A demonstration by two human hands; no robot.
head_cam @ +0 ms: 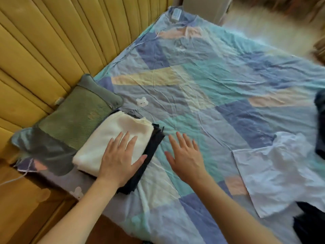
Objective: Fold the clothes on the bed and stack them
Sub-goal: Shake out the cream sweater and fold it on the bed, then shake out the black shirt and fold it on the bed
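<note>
— What's nearest you?

— My 2 hands, both flat with fingers spread wide. My left hand [121, 159] presses palm-down on a folded cream knitted garment [112, 141], thumb reaching over its right edge. My right hand [184, 155] is open too, just beside the stack, over the patchwork bed sheet in blue, teal and cream [202, 103]. I can't tell whether it touches the sheet. It holds nothing.

— What's under the cream piece?

— A folded dark navy garment [149, 155]. Its edge sticks out on the right side and at the near corner, so the stack is 2 pieces that I can see.

— Where does the stack sit?

— Near the left edge of the bed, touching a green textured pillow [79, 115] that lies against the yellow padded ribbed headboard [52, 41].

— And the unfolded clothes?

— To my right, well apart from the stack, a crumpled white shirt [281, 171] lies spread on the sheet. A dark garment [309, 222] shows at its near corner, and another dark piece [320, 124] at the right frame edge, both cut off.

— Farther out?

— Only wrinkled sheet, with a small white bear print [142, 101] just beyond the pillow.
</note>
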